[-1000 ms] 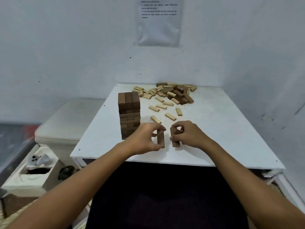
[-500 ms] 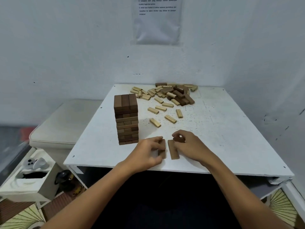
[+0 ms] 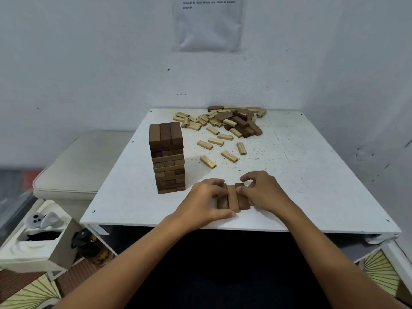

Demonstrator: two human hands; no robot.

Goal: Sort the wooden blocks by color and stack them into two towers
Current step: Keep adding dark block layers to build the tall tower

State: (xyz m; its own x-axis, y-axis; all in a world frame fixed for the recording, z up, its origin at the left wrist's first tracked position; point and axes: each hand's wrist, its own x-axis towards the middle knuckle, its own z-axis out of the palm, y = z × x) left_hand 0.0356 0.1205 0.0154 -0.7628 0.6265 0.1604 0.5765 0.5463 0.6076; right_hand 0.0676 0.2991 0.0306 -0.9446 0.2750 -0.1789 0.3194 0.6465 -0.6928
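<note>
Three dark blocks are seen lying flat, side by side and touching, near the front edge of the white table, pressed together between the two hands.

The left hand is curled round the left side of the row, thumb along its near end; the right hand is curled against the right side, fingertips on top. The outer two blocks are partly hidden by fingers. The dark tower is seen upright, left of the hands and apart from them, in crossed layers of three smooth rectangular bars. A loose heap of pale and dark blocks is recorded at the far edge, with single pale blocks scattered nearer; counts within the heap cannot be made out. The tabletop is speckled and scuffed. The printed sheet on the wall is cut off at the top, its text illegible.
</note>
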